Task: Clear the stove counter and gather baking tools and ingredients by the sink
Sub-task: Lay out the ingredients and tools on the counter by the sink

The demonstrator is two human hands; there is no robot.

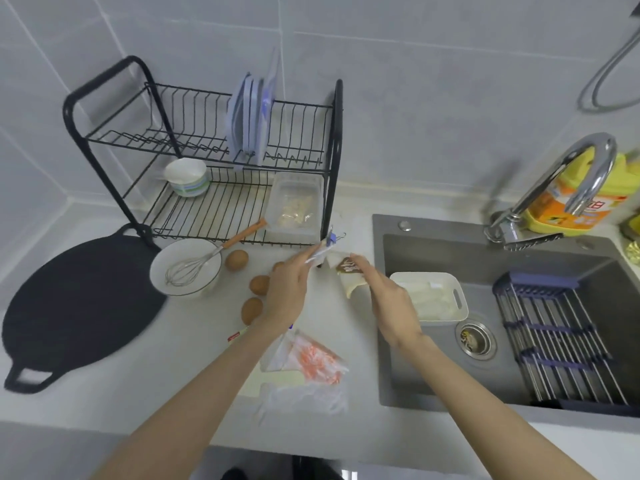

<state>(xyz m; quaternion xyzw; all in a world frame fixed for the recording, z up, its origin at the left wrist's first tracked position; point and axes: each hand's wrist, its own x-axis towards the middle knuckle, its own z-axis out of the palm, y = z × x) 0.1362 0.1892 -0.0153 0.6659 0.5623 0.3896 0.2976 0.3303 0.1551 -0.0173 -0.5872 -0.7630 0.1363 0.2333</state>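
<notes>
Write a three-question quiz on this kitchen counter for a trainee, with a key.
1. True or false: the whisk lies in the white bowl.
2. Multiple choice: where does the white handled tray sit? A. on the dish rack. B. in the sink. C. on the black pan.
3. Short answer: what does the right hand grip?
Key: 1 true; 2 B; 3 the cream packet with a brown label.
</notes>
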